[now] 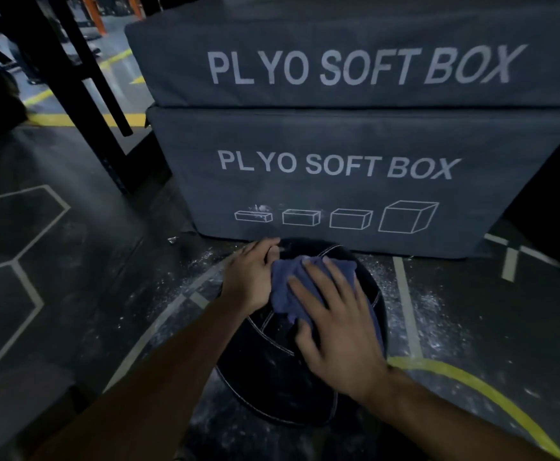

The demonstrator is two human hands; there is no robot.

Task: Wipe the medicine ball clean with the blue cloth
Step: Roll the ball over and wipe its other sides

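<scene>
Right hand (335, 327) presses spread fingers flat on blue cloth (287, 287) atop the medicine ball (272, 371); left hand (250, 276) cups the ball's side, stacked plyo boxes (348, 181) just beyond the fingertips.

Medicine ball (272, 371): set on the floor (72, 294), directly before two stacked plyo boxes (355, 181), possibly touching the lower one. Cloth (292, 287): laid on the ball's top, under the right hand (335, 327); left hand (250, 277) placed beside it, left.
</scene>
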